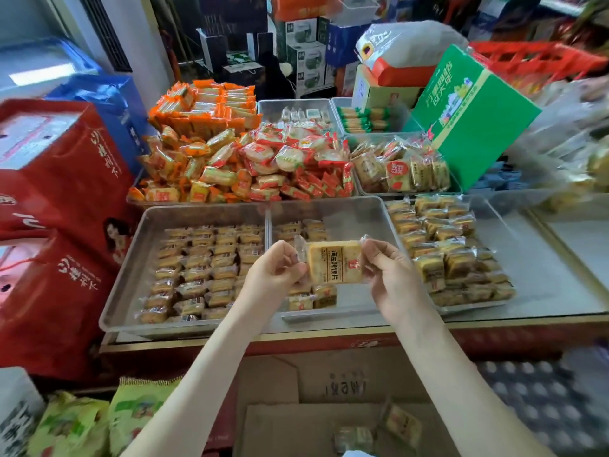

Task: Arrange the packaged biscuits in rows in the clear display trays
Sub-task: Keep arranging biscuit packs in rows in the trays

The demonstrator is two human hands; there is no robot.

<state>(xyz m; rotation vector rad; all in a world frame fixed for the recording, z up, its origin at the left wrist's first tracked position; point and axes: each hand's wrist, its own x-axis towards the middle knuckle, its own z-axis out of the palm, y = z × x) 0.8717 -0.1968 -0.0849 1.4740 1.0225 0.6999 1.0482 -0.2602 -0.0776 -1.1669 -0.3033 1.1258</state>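
Observation:
A yellow packaged biscuit (333, 261) is held flat above the middle clear tray (349, 212). My left hand (278, 268) pinches its left wrapper end and my right hand (389, 275) pinches its right end. The left clear tray (145, 245) holds several neat rows of the same yellow packets. In the middle tray, a few packets lie along its left side, partly hidden by my hands. The right tray (524, 255) is packed with similar yellow packets in rows.
Heaps of orange and red snack packets (250, 159) fill the trays behind. Red gift boxes (56, 179) stand at the left, and a green carton (471, 117) leans at the back right. An open cardboard box (329, 420) with loose packets sits on the floor below the counter.

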